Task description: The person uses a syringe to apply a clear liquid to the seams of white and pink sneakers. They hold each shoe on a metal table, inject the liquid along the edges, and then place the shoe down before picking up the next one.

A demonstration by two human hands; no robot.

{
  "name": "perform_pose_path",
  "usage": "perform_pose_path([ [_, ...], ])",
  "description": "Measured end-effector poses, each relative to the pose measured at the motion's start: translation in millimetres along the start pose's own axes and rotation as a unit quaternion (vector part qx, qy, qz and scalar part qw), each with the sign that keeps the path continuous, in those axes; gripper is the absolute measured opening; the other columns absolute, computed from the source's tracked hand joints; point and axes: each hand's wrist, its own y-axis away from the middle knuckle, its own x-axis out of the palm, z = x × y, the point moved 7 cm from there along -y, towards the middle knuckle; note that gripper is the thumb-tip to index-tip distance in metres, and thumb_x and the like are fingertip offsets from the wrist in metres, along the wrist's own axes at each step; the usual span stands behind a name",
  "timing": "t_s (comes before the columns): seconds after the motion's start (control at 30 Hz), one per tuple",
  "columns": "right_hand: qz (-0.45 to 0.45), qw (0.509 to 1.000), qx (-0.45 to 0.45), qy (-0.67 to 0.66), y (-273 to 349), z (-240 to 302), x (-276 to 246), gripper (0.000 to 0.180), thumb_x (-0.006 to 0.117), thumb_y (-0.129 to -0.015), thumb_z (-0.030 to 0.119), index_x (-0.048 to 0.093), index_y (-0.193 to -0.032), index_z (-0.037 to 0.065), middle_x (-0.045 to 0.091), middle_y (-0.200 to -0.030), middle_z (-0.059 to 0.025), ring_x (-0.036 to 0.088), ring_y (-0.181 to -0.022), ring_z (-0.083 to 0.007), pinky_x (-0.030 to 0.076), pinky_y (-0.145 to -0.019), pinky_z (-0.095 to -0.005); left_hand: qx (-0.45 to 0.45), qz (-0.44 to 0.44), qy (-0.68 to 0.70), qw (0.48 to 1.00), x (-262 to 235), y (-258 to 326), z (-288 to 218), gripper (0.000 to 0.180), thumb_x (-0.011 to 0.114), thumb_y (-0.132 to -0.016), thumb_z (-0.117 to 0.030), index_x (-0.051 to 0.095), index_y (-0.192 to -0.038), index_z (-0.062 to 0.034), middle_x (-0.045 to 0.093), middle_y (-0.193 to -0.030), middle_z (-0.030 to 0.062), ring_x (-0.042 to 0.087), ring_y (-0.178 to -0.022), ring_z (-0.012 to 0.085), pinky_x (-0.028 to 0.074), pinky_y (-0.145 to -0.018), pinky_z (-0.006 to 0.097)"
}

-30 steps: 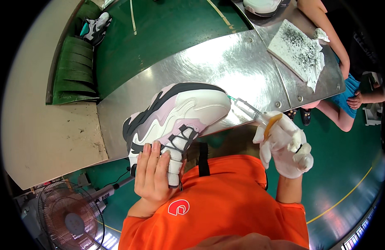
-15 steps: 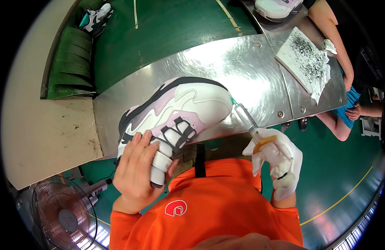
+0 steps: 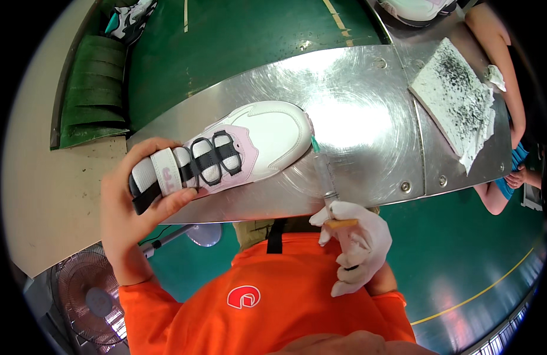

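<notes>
A white and pink sneaker [image 3: 267, 133] with black lace straps lies over the metal table, its toe pointing right and its top facing up. My left hand [image 3: 137, 195] is closed round the heel and collar, thumb on the near side and fingers on the far side. In my gloved right hand [image 3: 359, 242] is a clear syringe [image 3: 325, 176] with a green needle tip and an orange-brown finger flange. The needle tip reaches the sole edge at the sneaker's toe; whether it touches, I cannot tell for sure.
The metal table [image 3: 368, 189] carries a white slab [image 3: 454, 94] with black smears and a crumpled white scrap [image 3: 494, 77]. Beyond runs a green conveyor [image 3: 250, 35] with another shoe [image 3: 130, 21]. A co-worker's arm [image 3: 495, 59] is at the right; a fan [image 3: 96, 299] stands lower left.
The sneaker has turned from lying on its side to top up. My left hand has shifted left to wrap its heel. My right hand and the syringe have moved left along the toe.
</notes>
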Motion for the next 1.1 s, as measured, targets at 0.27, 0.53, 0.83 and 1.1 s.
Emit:
perform_pose_path([
  [0.27, -0.032, 0.995, -0.075, 0.052, 17, -23, 6, 0.090, 0.087, -0.047, 0.025, 0.053, -0.125, -0.004, 0.067, -0.106, -0.0138, 0.063, -0.074, -0.0250, 0.053, -0.068, -0.0300, 0.004, 0.160, -0.068, 0.985, -12, -15, -10, 0.082, 0.091, -0.062, -0.040, 0.056, -0.122, 0.0036, 0.063, -0.113, 0.0133, 0.061, -0.103, 0.0204, 0.048, -0.090, 0.033],
  [0.53, -0.015, 0.999, -0.021, 0.044, 13, -23, 8, 0.092, 0.085, -0.046, 0.018, 0.049, -0.128, -0.002, 0.066, -0.106, -0.0094, 0.056, -0.066, -0.0166, 0.051, -0.067, -0.0269, 0.226, 0.547, -0.062, 0.804, 34, -103, -46, 0.110, 0.081, -0.060, -0.067, 0.047, -0.139, 0.0011, 0.049, -0.141, 0.0179, 0.050, -0.127, 0.0315, 0.040, -0.104, 0.044],
  [0.83, 0.020, 0.979, 0.022, -0.202, 6, -2, 8, 0.109, 0.089, -0.045, 0.008, 0.037, -0.140, -0.009, 0.062, -0.107, -0.0123, 0.058, -0.092, -0.0200, 0.049, -0.081, -0.0306, 0.174, 0.489, -0.148, 0.842, 128, -109, -61, 0.045, 0.077, -0.081, -0.035, 0.067, -0.110, -0.0030, 0.068, -0.103, 0.0074, 0.062, -0.092, 0.0175, 0.048, -0.082, 0.029],
  [1.1, 0.259, 0.957, -0.027, -0.125, -88, 109, 30, 0.090, 0.081, -0.065, 0.025, 0.040, -0.139, -0.004, 0.060, -0.110, -0.0297, 0.065, -0.077, -0.0291, 0.055, -0.064, -0.0364, 0.338, 0.154, 0.142, 0.917, -22, -62, -99, 0.056, 0.082, -0.074, -0.034, 0.064, -0.113, 0.0018, 0.067, -0.102, 0.0075, 0.063, -0.091, 0.0143, 0.051, -0.081, 0.027],
])
